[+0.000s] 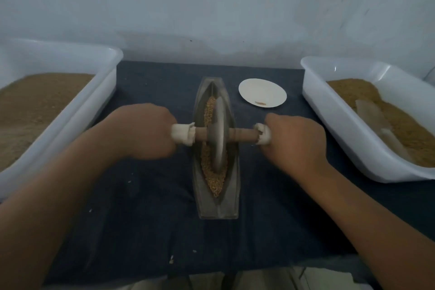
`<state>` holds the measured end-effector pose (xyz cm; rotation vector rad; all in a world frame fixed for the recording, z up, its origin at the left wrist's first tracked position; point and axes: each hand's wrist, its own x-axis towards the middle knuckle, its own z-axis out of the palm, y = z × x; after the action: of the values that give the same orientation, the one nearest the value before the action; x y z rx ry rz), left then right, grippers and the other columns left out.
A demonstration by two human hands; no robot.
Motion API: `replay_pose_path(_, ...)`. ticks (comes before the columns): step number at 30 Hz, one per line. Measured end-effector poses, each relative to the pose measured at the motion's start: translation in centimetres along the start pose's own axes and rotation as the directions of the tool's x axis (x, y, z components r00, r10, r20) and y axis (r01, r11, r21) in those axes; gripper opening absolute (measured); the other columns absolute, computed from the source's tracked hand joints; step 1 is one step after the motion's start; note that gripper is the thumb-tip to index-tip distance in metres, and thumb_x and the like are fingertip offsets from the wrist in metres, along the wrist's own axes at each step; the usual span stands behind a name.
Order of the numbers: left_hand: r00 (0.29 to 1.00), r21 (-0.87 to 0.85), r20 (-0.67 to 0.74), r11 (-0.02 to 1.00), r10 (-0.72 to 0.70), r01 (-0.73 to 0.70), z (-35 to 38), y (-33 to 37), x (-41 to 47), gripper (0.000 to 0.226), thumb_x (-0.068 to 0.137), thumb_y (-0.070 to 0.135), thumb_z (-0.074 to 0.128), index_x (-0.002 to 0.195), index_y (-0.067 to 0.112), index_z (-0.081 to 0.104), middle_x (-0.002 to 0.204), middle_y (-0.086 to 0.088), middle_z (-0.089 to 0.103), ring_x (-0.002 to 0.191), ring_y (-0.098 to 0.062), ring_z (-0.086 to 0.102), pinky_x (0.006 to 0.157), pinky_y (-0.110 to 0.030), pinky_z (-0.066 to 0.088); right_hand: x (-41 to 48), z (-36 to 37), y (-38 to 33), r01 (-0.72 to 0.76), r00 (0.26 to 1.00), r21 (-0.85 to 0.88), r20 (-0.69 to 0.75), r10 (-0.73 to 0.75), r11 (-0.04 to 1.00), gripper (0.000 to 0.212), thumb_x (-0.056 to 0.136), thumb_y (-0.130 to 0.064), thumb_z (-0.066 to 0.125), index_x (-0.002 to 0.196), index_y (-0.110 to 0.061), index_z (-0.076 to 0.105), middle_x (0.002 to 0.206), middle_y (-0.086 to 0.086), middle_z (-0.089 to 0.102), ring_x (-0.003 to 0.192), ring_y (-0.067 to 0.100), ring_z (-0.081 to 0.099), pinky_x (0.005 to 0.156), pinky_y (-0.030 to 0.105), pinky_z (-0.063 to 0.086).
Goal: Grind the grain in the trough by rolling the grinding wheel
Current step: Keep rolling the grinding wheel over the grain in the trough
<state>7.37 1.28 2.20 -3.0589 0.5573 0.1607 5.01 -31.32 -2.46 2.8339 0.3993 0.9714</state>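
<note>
Grinding wheel (219, 129) sits in trough (205, 205), left hand (146, 132) and right hand (296, 141) gripping its axle (244, 135).

White left tub (89, 110) and right tub (341, 129) flank a white plate (262, 92) on dark cloth (141, 219).

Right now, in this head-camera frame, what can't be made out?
Head view:
- Hidden under the backs of the hands: the fingers of the left hand and right hand, round the wrapped handle ends.
- Covered by grain and the grinding wheel: the trough floor.
- Cut off by frame edges: left tub, right tub.
- Too small to name: brown speck on the plate.
- Blurred, partly buried: pale object in the right tub.
</note>
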Motion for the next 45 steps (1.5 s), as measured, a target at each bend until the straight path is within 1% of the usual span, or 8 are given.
replay_pose_path(4, 1.0, 0.027, -0.028, 1.0, -0.003, 0.004, -0.7, -0.2, 1.3, 0.016, 0.073, 0.048, 0.067, 0.069, 0.032, 0.063, 0.068, 0.011, 0.063, 0.063, -0.007, 0.059, 0.057, -0.029, 0.045, -0.1, 0.2, 0.0, -0.033, 0.999, 0.01, -0.009, 0.033, 0.999, 0.036, 0.085, -0.053, 0.054, 0.067, -0.028, 0.035, 0.053, -0.01, 0.035, 0.042, 0.02, 0.034, 0.045, 0.021, 0.014)
replay_pose_path(12, 0.993, -0.096, -0.077, 0.992, -0.094, 0.086, 0.1, -1.5, 4.6, 0.023, 0.073, 0.048, 0.069, 0.069, 0.026, 0.065, 0.07, 0.007, 0.065, 0.067, -0.014, 0.062, 0.059, -0.031, 0.045, 6.8, 2.6, -0.2, -0.046, 0.999, -0.028, -0.009, 0.046, 0.999, 0.04, 0.098, -0.046, 0.048, 0.067, -0.022, 0.041, 0.052, -0.003, 0.048, 0.043, 0.023, 0.033, 0.048, 0.023, 0.015)
replay_pose_path(17, 0.993, -0.067, -0.08, 0.995, -0.084, 0.079, 0.2, -1.0, 2.9, 0.018, 0.073, 0.051, 0.067, 0.074, 0.033, 0.063, 0.074, 0.011, 0.064, 0.07, -0.013, 0.061, 0.063, -0.032, 0.047, 4.5, 0.3, -0.8, -0.026, 0.999, -0.063, 0.026, 0.028, 0.998, 0.042, 0.096, -0.043, 0.062, 0.066, -0.021, 0.042, 0.052, -0.007, 0.037, 0.041, 0.023, 0.032, 0.048, 0.023, 0.012)
replay_pose_path(23, 0.99, 0.079, -0.143, 0.997, -0.005, 0.016, 0.7, 0.1, -1.2, 0.023, 0.075, 0.059, 0.054, 0.076, 0.037, 0.061, 0.069, 0.015, 0.061, 0.065, -0.002, 0.057, 0.057, -0.027, 0.045, -1.0, -2.6, -0.5, -0.008, 0.992, 0.079, 0.125, -0.002, 0.997, 0.035, 0.075, -0.042, 0.078, 0.07, -0.027, 0.046, 0.056, -0.009, 0.045, 0.044, 0.02, 0.047, 0.039, 0.03, 0.04)
replay_pose_path(27, 0.99, 0.124, -0.142, 0.992, 0.005, 0.013, -0.1, 0.0, 0.0, 0.022, 0.077, 0.057, 0.057, 0.073, 0.036, 0.059, 0.068, 0.014, 0.06, 0.061, 0.0, 0.053, 0.052, -0.026, 0.039, -0.4, -0.8, -0.3, -0.05, 0.992, 0.067, 0.118, 0.042, 0.997, 0.037, 0.078, -0.048, 0.076, 0.07, -0.029, 0.045, 0.055, -0.009, 0.045, 0.044, 0.019, 0.047, 0.04, 0.026, 0.035)
replay_pose_path(35, 0.995, -0.034, -0.058, 0.996, -0.08, 0.078, -1.4, -1.2, 5.2, 0.026, 0.065, 0.055, 0.059, 0.07, 0.03, 0.066, 0.071, 0.011, 0.065, 0.068, -0.01, 0.062, 0.066, -0.032, 0.054, 5.9, 3.4, 0.0, -0.117, 0.991, 0.03, 0.067, 0.115, 0.993, 0.036, 0.097, -0.049, 0.054, 0.073, -0.023, 0.052, 0.059, -0.005, 0.053, 0.048, 0.022, 0.049, 0.046, 0.027, 0.035)
replay_pose_path(41, 0.994, -0.022, -0.069, 0.997, -0.081, 0.08, 0.1, -0.9, 2.7, 0.018, 0.072, 0.05, 0.064, 0.073, 0.032, 0.064, 0.07, 0.012, 0.065, 0.065, -0.005, 0.06, 0.058, -0.029, 0.044, 4.0, 0.5, -0.5, -0.038, 0.997, -0.052, 0.062, 0.041, 0.998, 0.04, 0.079, -0.042, 0.081, 0.066, -0.023, 0.048, 0.051, -0.004, 0.05, 0.041, 0.023, 0.033, 0.046, 0.024, 0.011)
replay_pose_path(45, 0.996, 0.073, -0.082, 0.997, -0.024, 0.03, 0.2, -0.2, -0.3, 0.022, 0.073, 0.057, 0.059, 0.076, 0.035, 0.062, 0.071, 0.014, 0.063, 0.065, -0.002, 0.057, 0.055, -0.025, 0.04, 0.6, -1.2, -0.6, -0.029, 0.991, 0.021, 0.128, 0.027, 0.999, 0.042, 0.069, -0.042, 0.085, 0.066, -0.028, 0.046, 0.052, -0.009, 0.044, 0.041, 0.018, 0.043, 0.039, 0.025, 0.027)
